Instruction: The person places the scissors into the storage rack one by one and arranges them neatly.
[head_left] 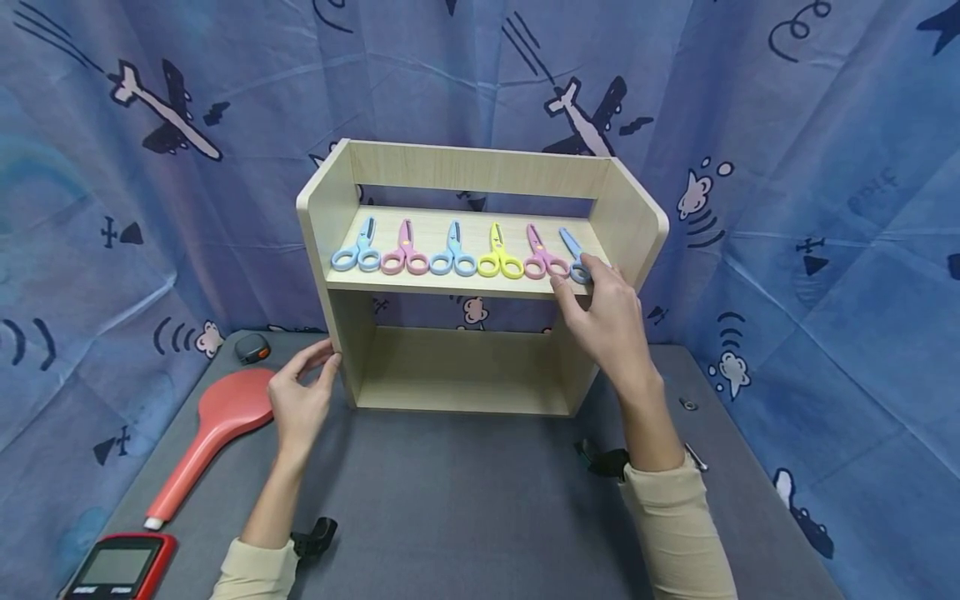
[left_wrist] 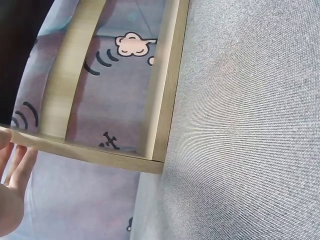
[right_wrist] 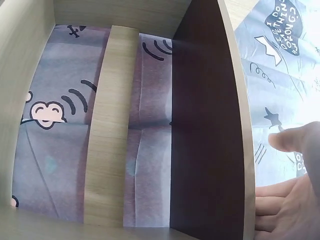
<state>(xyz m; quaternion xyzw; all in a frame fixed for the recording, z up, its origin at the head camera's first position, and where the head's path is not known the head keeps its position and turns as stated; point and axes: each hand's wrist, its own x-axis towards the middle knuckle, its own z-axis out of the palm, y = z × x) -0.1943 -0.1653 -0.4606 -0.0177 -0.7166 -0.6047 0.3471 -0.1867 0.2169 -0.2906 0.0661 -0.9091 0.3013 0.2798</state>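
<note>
A pale wooden two-tier shelf [head_left: 457,287] stands on the grey table. Along its upper board lies a row of several small scissors: blue scissors [head_left: 357,248], pink scissors [head_left: 405,250], blue scissors [head_left: 453,252], yellow scissors [head_left: 500,254], pink scissors [head_left: 543,255] and tilted blue scissors [head_left: 574,258]. My right hand [head_left: 611,321] touches the handles of the rightmost blue pair, partly hiding them; its thumb and fingers are spread in the right wrist view. With extended fingertips my left hand [head_left: 303,396] touches the shelf's left side panel [left_wrist: 90,152] near its front edge.
On the left lie a red paddle-shaped object [head_left: 225,417], a red device with a grey screen [head_left: 120,567] and a black tape measure [head_left: 252,348]. Small metal pieces, one a ring [head_left: 687,404], lie on the right. A blue patterned curtain [head_left: 450,83] hangs behind the shelf.
</note>
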